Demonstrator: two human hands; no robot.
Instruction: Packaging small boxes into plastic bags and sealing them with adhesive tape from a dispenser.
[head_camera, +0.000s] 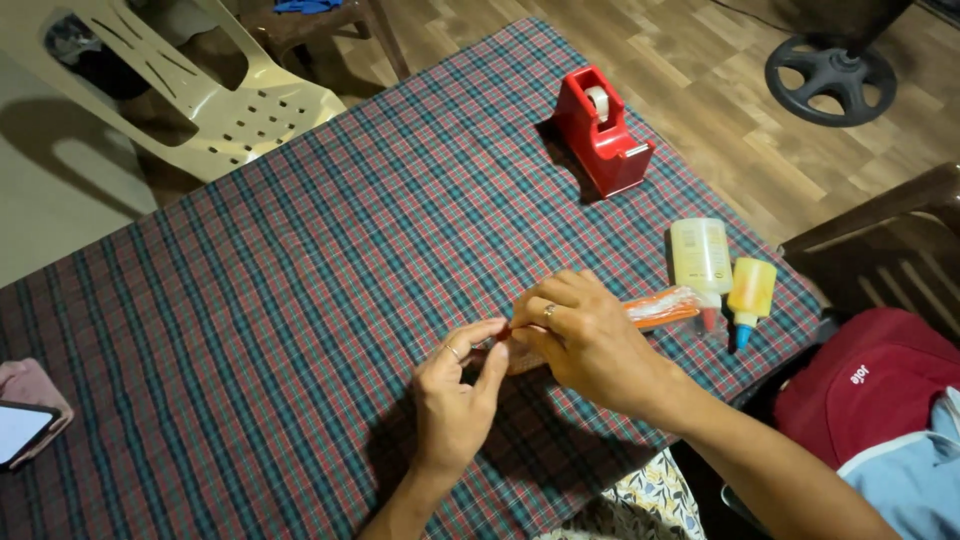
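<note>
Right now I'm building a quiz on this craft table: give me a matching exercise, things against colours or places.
Things:
1. tape dispenser
2. small glue bottle
3. plastic chair
4. phone

Colours or places:
A. cream, beyond the table's far corner
B. yellow, blue tip
C. table's left edge
D. red

Pairs: 1-D, 2-B, 3-A, 4-C

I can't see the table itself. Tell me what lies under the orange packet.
Under the orange packet shows only the plaid tablecloth. Its near end is covered by the right hand and left hand, so what lies beneath there cannot be seen, nor the tabletop under the cloth.
</note>
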